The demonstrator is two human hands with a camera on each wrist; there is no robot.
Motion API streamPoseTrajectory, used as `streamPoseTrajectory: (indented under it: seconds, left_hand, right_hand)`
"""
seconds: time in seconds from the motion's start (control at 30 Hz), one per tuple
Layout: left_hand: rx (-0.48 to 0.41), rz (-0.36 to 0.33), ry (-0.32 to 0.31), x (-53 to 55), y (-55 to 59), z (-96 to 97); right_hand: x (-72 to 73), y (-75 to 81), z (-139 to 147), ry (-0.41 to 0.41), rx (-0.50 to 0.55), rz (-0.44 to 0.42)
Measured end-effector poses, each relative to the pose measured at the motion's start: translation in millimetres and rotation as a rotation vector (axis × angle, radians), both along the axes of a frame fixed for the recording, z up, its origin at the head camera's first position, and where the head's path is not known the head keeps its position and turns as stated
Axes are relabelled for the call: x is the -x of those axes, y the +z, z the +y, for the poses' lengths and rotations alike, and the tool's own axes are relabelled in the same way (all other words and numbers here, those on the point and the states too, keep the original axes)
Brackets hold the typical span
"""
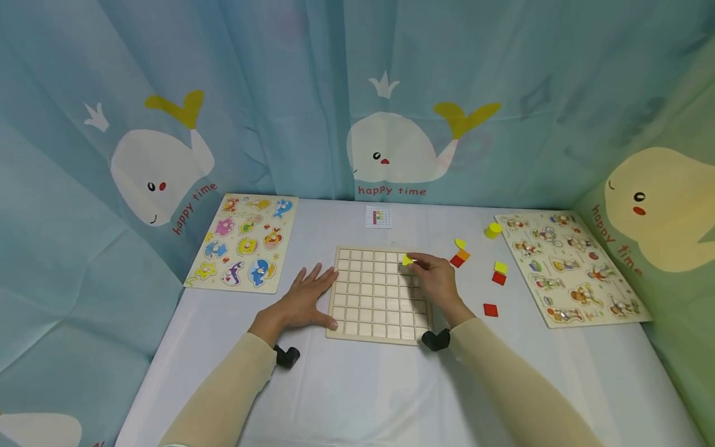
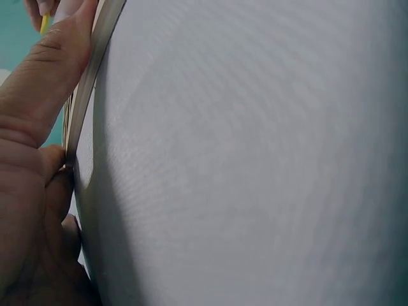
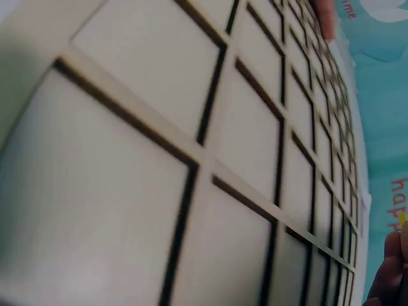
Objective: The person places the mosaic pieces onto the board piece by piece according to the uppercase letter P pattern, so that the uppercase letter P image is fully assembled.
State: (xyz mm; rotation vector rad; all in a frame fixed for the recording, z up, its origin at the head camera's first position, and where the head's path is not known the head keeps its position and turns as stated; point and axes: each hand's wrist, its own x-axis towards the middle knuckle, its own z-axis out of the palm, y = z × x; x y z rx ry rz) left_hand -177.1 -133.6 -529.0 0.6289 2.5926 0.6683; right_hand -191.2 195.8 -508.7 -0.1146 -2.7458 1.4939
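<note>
A square wooden grid board (image 1: 365, 300) lies on the table in front of me. My left hand (image 1: 301, 303) rests at its left edge with fingers spread, the thumb near the lower left corner. In the left wrist view the thumb (image 2: 48, 80) touches the board's edge. My right hand (image 1: 438, 282) pinches a small yellow tile (image 1: 407, 260) between thumb and fingertips, over the board's upper right corner. The right wrist view shows the board's cells close up, with a sliver of the yellow tile (image 3: 402, 218) at the right edge. Its exact shape is partly hidden by the fingers.
Right of the board lie a yellow piece (image 1: 460, 243), an orange tile (image 1: 463, 254), red tiles (image 1: 490, 310) and a yellow stack (image 1: 493, 231). A pattern card (image 1: 378, 217) lies behind. Picture puzzles stand at left (image 1: 237, 248) and right (image 1: 570, 270). Curtains enclose the table.
</note>
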Motion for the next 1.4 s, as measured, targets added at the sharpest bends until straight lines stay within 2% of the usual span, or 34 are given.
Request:
streamPoseTrajectory:
  seconds: [0.17, 0.47, 0.7, 1.4]
  left_hand:
    - [-0.004, 0.005, -0.001, 0.4, 0.3, 0.4]
    - [-0.008, 0.007, 0.002, 0.0, -0.9, -0.2]
    - [-0.007, 0.000, 0.010, -1.3, -2.1, 0.2]
    - [0.008, 0.000, 0.001, 0.5, -1.3, -0.3]
  right_hand:
    - [3.2, -9.1, -8, 0.041, -0.036, -0.020]
    - [2.5, -12.9, -16, 0.081, -0.041, -0.040]
    - [5.9, -17.7, -18, 0.064, -0.103, -0.020]
    - [7.3, -19.2, -30, 0.049, -0.242, 0.050]
